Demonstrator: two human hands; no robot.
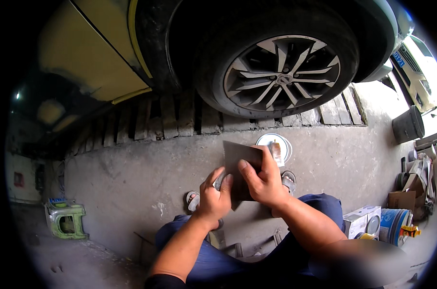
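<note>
A dark grey sheet that looks like sandpaper (238,187) is between my hands, above the floor and in front of my knees. My right hand (265,179) grips its right side, thumb lying on the upper face and fingers behind. At the lower left edge, my left hand (214,198) is closed with its thumb up. A small pale, shiny piece (219,180) shows between that hand's thumb and fingers; its kind is unclear. Just beyond my right hand, a round white lid or can (288,149) is on the floor, with a brown-and-white object (276,150) on it.
A car wheel (283,79) stands ahead, beside a partly yellow body panel (86,55). Slats (180,115) line the floor under it. A green stool (66,219) is at left. At right are a dark bucket (408,124), cardboard (401,200) and a blue can (393,222).
</note>
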